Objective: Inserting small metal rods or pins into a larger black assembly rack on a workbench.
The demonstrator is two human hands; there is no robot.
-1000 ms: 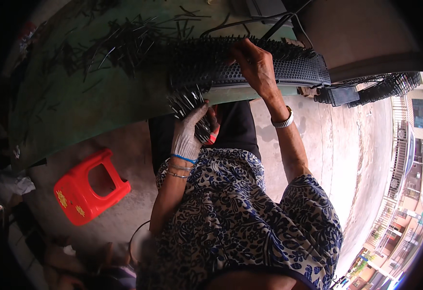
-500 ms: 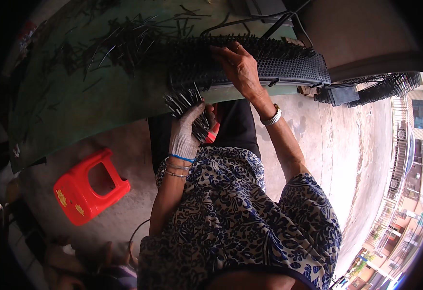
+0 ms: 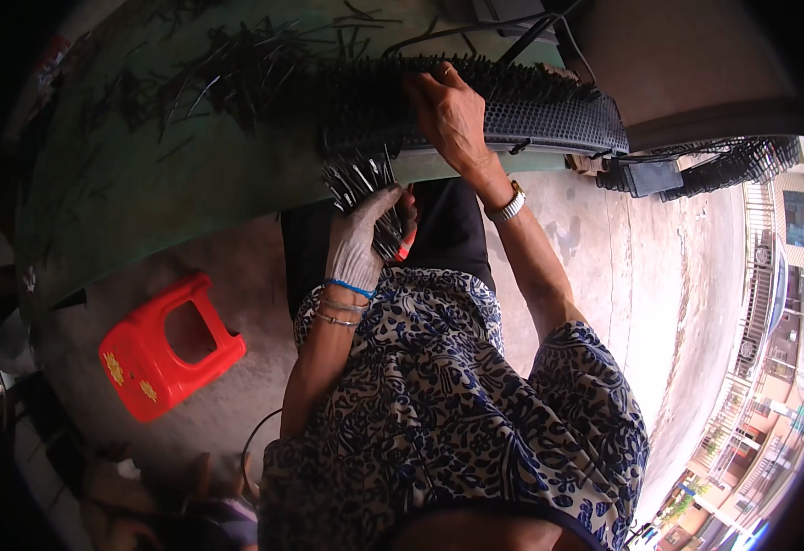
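- Evidently, the left hand [image 3: 362,219], gloved, is closed around a bundle of dark strips [image 3: 351,180]; their ends fan out past the thumb toward the far side, presumably so that single pieces can be drawn off.
- The bundle sits above the lap, just off the table's near edge and close to the perforated black panel [image 3: 558,127], which would keep the reach between the hands short.
- The right hand [image 3: 455,118], bare, is at the panel's left half, fingers bent and drawn together; the tips are lost against dark material, so whether they pinch a strip cannot be told.
- The panel lies along the near right edge of the green table [image 3: 145,216], its open holes toward the person; upright strips [image 3: 530,81] crowd its far side.
- A loose pile [image 3: 248,75] lies far left on the table, likely as stock within reach.
- A red stool [image 3: 133,344] stands on the floor at left, well apart from the hands.
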